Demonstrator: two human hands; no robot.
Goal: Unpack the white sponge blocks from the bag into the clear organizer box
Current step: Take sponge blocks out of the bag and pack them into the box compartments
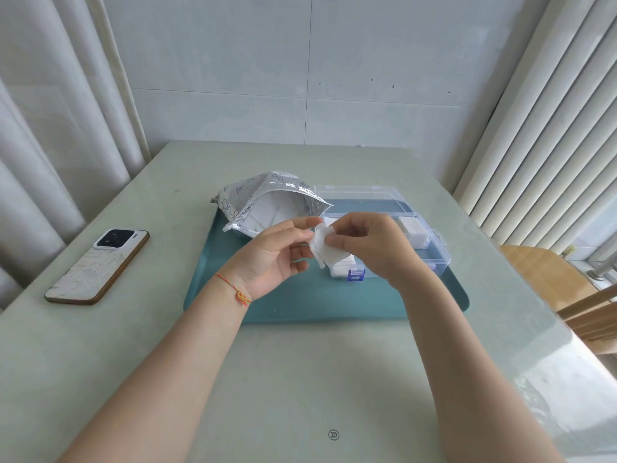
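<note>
Both hands up over tray, pinching same white sponge block (pixel 323 246) between them. Left hand (pixel 278 253) had fingertips curled on its left edge, right hand (pixel 367 243) clamped thumb and fingers on its right side. Block hovered just above front of clear organizer box (pixel 414 225), more white blocks already inside. Open silver bag (pixel 267 203) lay left of box, both on teal tray (pixel 300 302). Phone (pixel 98 265) sat face down, well off to left on table (pixel 300 379).

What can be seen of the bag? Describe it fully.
The bag is a crinkled silver foil pouch with blue printed marks. It lies on its side at the teal tray's far left corner, mouth open toward the person, white sponge blocks showing inside. Its mouth edge reaches the clear organizer box. Neither hand touches it.
</note>
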